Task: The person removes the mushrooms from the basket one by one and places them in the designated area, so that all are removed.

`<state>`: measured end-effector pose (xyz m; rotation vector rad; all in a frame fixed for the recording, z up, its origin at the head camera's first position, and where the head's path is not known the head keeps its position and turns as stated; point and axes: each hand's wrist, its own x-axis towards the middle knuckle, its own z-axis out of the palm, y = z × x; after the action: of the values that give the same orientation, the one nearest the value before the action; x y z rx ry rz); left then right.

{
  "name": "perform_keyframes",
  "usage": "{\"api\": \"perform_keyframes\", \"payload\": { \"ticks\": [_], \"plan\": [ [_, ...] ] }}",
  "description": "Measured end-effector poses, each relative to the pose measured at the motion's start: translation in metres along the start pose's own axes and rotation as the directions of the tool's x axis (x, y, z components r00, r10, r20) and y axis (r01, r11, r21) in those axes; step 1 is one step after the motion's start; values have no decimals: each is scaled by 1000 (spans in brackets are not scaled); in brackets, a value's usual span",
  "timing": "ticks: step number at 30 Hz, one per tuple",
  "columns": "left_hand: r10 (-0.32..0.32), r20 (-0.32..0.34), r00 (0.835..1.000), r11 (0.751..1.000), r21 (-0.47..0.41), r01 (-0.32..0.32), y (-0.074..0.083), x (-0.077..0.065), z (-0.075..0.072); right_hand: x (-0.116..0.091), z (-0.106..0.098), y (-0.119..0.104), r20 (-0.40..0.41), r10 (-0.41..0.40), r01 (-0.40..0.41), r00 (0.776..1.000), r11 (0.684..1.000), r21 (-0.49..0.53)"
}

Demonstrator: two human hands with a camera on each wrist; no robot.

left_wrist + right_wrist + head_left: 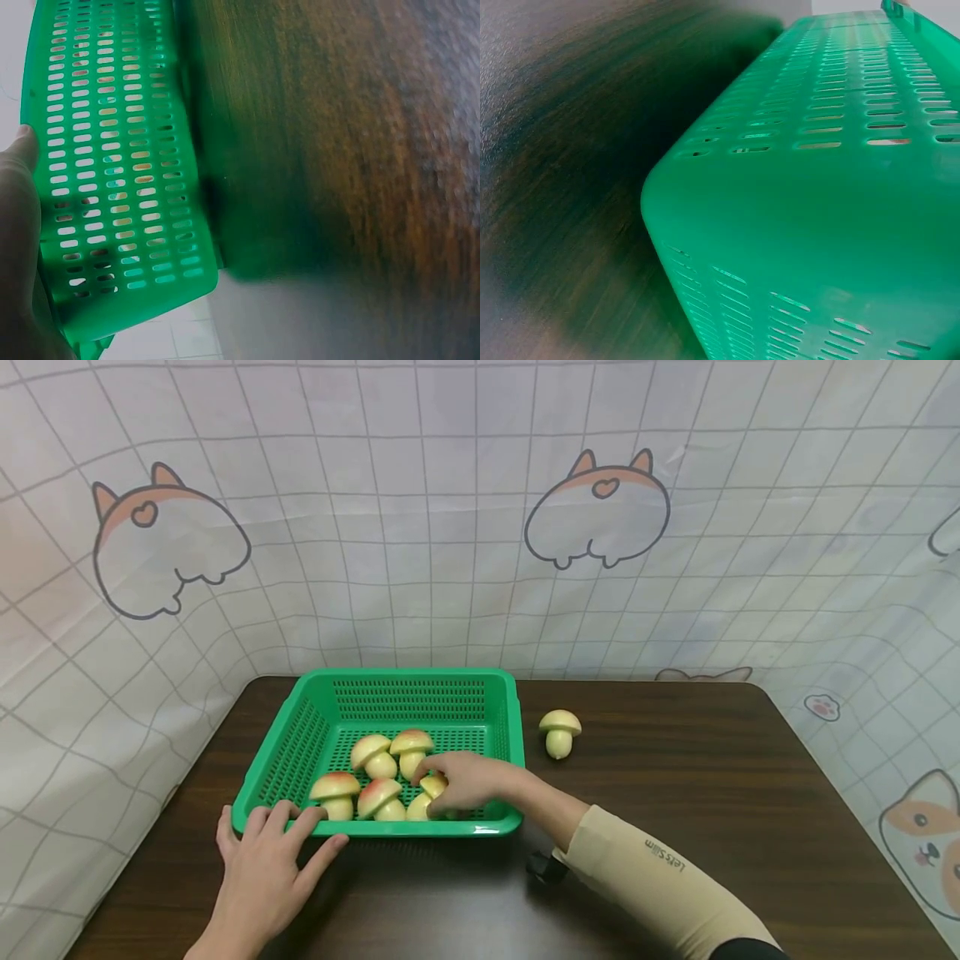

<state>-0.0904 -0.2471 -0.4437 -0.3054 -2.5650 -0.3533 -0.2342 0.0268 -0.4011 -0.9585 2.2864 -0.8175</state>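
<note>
A green plastic basket with slotted walls stands on the table, holding several toy mushrooms, among them one with a reddish cap. My left hand grips the basket's near left rim, its fingers over the edge and its thumb on the outer side. Inside the basket at the near right, my right hand has its thumb and fingers around a yellow toy mushroom, partly hidden by them. Both wrist views mostly show the basket's outer wall, and the right hand is hidden behind it in the right wrist view.
Another toy mushroom stands on the dark wood table, right of the basket. A white checked cloth with cartoon dogs hangs behind the table and at its sides. A small black object shows under the right wrist.
</note>
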Motion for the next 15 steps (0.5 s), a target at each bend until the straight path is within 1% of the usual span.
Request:
{"api": "perform_keyframes", "payload": {
  "ticks": [5, 8, 10, 12, 15],
  "plan": [
    [-11, 12, 1000, 1000, -4, 11, 1, 0, 0, -2, -3, 1, -41, -16, 19, 999, 997, 77],
    [-18, 18, 1000, 1000, -6, 18, 2, -1, 0, -3, -5, 1, -55, -33, 42, 998, 985, 165],
    [-21, 19, 1000, 1000, -10, 21, 2, -1, 0, -5, -8, 1, -64, -50, 64, 997, 969, 239],
    [-21, 20, 1000, 1000, -14, 22, 2, -1, 0, -8, -11, 1, -76, -70, 91, 995, 942, 324],
    [-20, 25, 999, 1000, -20, 21, 1, 0, 0, -15, -17, 2, -116, -99, 136, 988, 912, 388]
  ]
}}
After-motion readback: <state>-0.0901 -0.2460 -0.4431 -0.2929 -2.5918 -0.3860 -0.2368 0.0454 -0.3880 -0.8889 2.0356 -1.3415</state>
